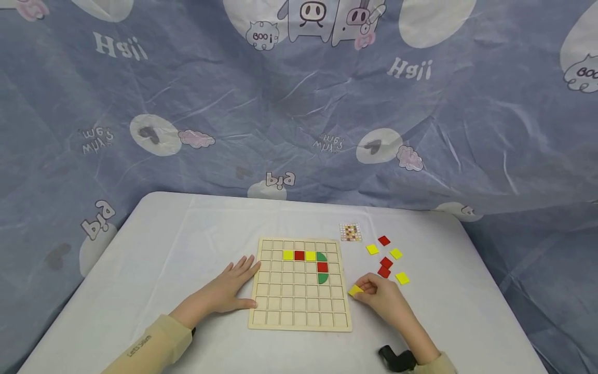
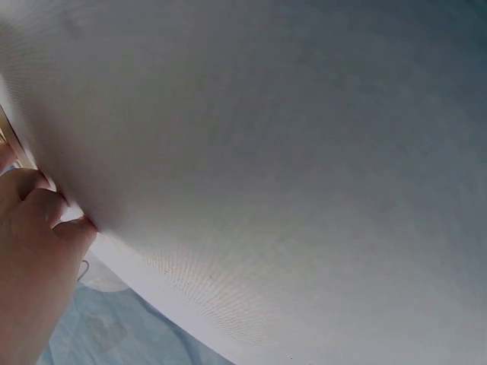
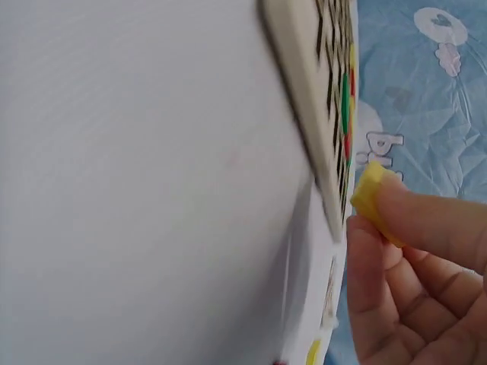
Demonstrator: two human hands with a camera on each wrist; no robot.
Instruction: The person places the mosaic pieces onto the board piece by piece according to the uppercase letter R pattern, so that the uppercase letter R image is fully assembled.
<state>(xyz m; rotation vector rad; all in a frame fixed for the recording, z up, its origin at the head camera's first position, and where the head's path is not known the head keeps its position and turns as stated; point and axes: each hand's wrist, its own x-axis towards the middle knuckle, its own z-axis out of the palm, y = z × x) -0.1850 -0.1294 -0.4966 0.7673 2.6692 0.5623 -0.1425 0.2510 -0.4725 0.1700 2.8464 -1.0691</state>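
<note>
A light wooden grid board (image 1: pixel 299 314) lies on the white table. In its upper rows sit a yellow tile (image 1: pixel 288 255), a red tile (image 1: pixel 299 255), another yellow one and a green rounded tile (image 1: pixel 321 256), with a red tile (image 1: pixel 322 267) and a second green rounded tile (image 1: pixel 323 279) below. My left hand (image 1: pixel 227 289) rests at the board's left edge, fingers spread, thumb on the rim. Just off the right edge, my right hand (image 1: pixel 382 297) pinches a yellow square tile (image 3: pixel 370 190) between thumb and fingers, held above the table in the right wrist view.
Loose red (image 1: pixel 384 240) and yellow tiles (image 1: pixel 402 278) lie scattered right of the board. A small printed pattern card (image 1: pixel 350 232) is beyond its upper right corner. A black object (image 1: pixel 396 359) shows beside the right wrist. Patterned blue cloth (image 1: pixel 299 104) hangs behind the table.
</note>
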